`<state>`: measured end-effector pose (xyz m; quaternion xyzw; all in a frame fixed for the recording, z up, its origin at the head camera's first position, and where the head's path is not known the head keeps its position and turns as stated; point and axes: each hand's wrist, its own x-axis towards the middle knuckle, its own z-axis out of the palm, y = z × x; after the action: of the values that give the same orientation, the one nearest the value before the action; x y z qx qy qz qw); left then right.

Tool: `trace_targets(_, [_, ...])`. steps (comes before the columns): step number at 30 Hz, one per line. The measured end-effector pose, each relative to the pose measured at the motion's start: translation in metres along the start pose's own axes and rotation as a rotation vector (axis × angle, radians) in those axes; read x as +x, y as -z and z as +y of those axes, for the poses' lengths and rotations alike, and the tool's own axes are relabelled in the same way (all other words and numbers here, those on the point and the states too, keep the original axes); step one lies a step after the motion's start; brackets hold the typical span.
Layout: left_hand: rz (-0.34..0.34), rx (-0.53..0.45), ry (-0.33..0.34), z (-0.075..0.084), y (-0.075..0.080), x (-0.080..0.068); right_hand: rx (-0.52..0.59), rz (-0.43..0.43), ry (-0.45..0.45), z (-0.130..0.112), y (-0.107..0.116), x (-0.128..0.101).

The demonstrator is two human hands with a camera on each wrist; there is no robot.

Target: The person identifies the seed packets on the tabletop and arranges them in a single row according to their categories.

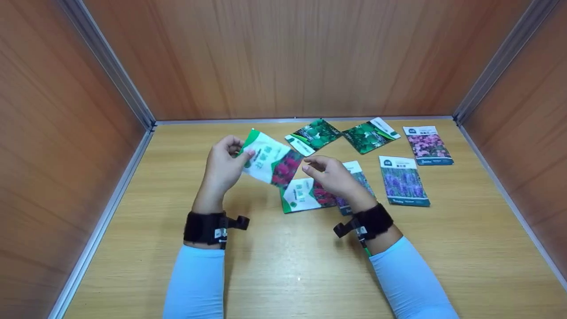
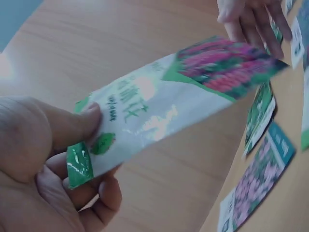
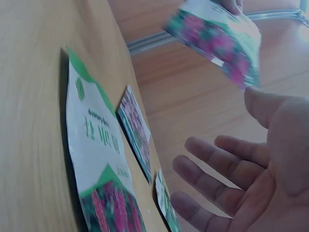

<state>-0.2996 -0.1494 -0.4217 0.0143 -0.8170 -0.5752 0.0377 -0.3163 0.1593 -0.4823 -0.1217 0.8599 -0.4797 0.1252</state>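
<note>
My left hand [image 1: 227,160] [image 2: 72,159] pinches the white and green end of a seed packet [image 1: 270,161] [image 2: 178,96] [image 3: 217,38], held above the table with its pink-flower end toward my right hand. My right hand [image 1: 330,175] [image 3: 246,183] hovers open just right of that packet, fingers relaxed, touching nothing. Under it lies a second white and green packet with pink flowers [image 1: 305,196] [image 3: 96,159], flat on the table.
Several more seed packets lie on the wooden table [image 1: 283,266]: two green-leaf ones [image 1: 313,135] [image 1: 370,135] at the back, a pink-flower one [image 1: 428,145] and a purple-flower one [image 1: 403,180] at right. Wooden walls [image 1: 66,133] enclose the table on three sides.
</note>
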Motion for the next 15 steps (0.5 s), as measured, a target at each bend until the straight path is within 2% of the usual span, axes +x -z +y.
trace_targets(3, [0.04, -0.165, 0.0, -0.001, -0.011, 0.001, 0.055, -0.009, 0.024, -0.001, 0.0, -0.001])
trace_targets(6, [0.078, -0.282, 0.027, -0.002, -0.025, 0.003, 0.17, -0.017, 0.046, -0.002, 0.0, -0.003])
trace_targets(11, [0.134, -0.342, 0.067, -0.003, -0.051, 0.002, 0.46, -0.039, 0.068, -0.004, 0.002, -0.005])
trace_targets(15, [0.126, -0.341, 0.062, -0.004, -0.063, -0.001, 0.571, -0.005, 0.038, -0.008, 0.005, -0.006])
